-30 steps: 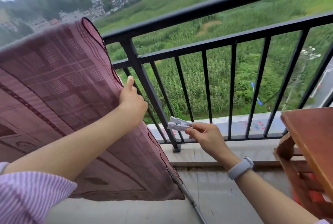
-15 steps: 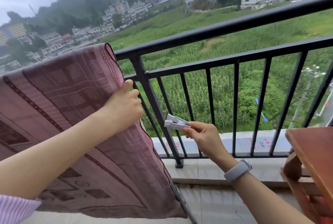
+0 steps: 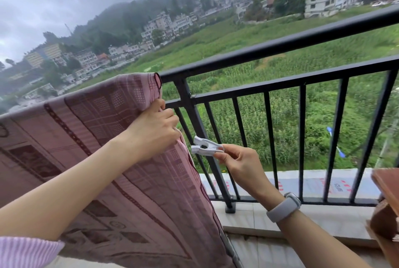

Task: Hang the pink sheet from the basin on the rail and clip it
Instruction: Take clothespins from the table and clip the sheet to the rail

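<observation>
The pink patterned sheet (image 3: 103, 138) hangs draped over the black balcony rail (image 3: 269, 48), covering its left stretch and falling toward the floor. My left hand (image 3: 155, 129) grips the sheet's right edge a little below the top rail, fingers curled round the fabric. My right hand (image 3: 239, 162) pinches the tail of a white plastic clip (image 3: 205, 146), whose jaws point left at the sheet's edge, a short gap away. The clip touches neither sheet nor rail. The basin is out of view.
A black post (image 3: 198, 138) and vertical bars stand just right of the sheet. A brown wooden table (image 3: 386, 183) juts in at the right edge. A tiled ledge (image 3: 259, 220) runs under the railing, with fields and houses beyond.
My view has tilted up. My left hand slid up the sheet's edge and now clutches it. My right hand with the clip rose slightly and stays near the edge.
</observation>
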